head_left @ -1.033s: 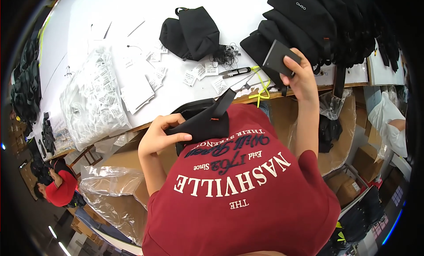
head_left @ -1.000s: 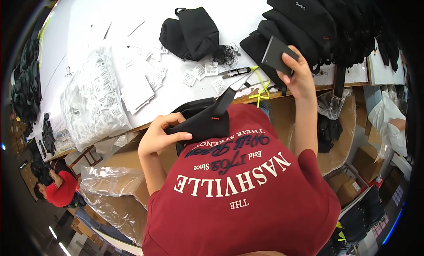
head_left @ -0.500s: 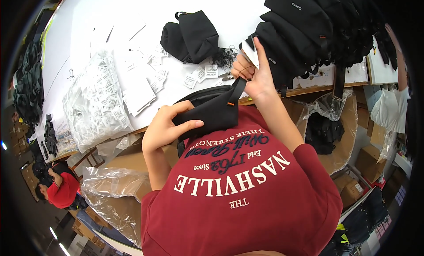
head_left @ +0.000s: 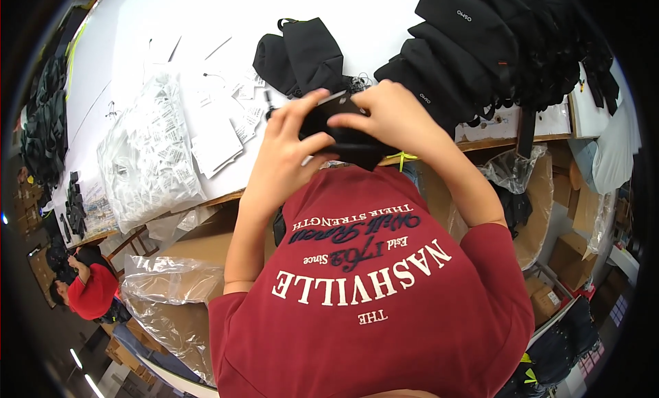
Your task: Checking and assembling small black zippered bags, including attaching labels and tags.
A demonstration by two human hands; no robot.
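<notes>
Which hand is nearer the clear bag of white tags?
Left. The left hand is to the right of the clear bag, apart from it; the right hand is farther right.

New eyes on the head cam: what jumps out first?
Probably the dark red shirt, filling the lower middle, with the left hand and right hand meeting at a black pouch just above it. Next, the heap of black bags at upper right, and the clear plastic bag of white labels on the table's left.
</notes>
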